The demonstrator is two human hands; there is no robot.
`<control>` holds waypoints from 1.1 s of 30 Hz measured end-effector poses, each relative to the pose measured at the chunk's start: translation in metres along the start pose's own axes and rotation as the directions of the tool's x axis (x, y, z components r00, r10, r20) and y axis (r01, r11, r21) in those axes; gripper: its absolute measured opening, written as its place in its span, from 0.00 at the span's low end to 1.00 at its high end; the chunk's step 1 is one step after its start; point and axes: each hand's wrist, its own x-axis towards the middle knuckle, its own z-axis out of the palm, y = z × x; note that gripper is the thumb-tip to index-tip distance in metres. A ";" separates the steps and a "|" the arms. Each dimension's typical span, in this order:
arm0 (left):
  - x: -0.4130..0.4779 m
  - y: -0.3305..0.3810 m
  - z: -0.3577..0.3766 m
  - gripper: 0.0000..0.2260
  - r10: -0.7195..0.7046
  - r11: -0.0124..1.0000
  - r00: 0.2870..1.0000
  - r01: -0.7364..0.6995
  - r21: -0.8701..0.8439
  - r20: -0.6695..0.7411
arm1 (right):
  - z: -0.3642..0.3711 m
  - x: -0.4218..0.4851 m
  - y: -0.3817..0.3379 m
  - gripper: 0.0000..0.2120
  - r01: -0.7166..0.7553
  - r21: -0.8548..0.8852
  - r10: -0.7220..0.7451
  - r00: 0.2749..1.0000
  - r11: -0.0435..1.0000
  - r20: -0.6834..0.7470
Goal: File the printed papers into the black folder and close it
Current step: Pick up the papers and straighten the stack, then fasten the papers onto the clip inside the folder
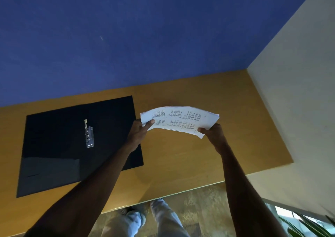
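Two hands hold the printed papers (178,121) above the bench (181,164): left grip (140,130) and right grip (213,134) are each closed on an end. Beside them, the black folder (54,146) lies open.

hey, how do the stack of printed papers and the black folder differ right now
The printed papers are white with dark text; the black folder is plain black with a metal clip in its middle. The papers are held above the desk, bowed upward between the left hand and right hand; the folder lies open and flat, untouched. The folder spreads wider than the papers.
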 end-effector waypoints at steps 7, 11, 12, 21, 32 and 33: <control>0.015 0.032 -0.033 0.15 -0.004 0.990 0.998 0.012 0.139 -0.061 | -0.041 0.010 -0.113 0.11 0.197 -0.364 -0.058 0.932 0.910 0.359; 0.019 0.060 -0.064 0.16 0.015 0.964 1.000 -0.013 0.265 -0.004 | 0.001 0.027 -0.169 0.13 0.326 -0.592 0.036 0.856 0.737 0.515; 0.019 0.067 -0.070 0.16 0.018 0.956 1.000 -0.022 0.293 0.015 | 0.018 0.028 -0.178 0.13 0.377 -0.606 0.003 0.848 0.701 0.530; 0.010 0.071 -0.139 0.12 0.056 0.981 0.998 -0.053 0.189 -0.013 | 0.119 0.023 -0.180 0.09 0.566 -0.528 -0.268 0.800 0.633 0.537; -0.030 -0.013 -0.168 0.23 -0.262 0.955 0.881 0.178 -0.238 -0.394 | 0.194 0.007 -0.123 0.06 0.124 0.005 -0.116 0.910 0.992 0.399; -0.038 -0.020 -0.168 0.17 -0.294 0.945 0.890 0.214 -0.249 -0.349 | 0.203 0.004 -0.117 0.06 0.096 0.014 -0.094 0.922 0.995 0.375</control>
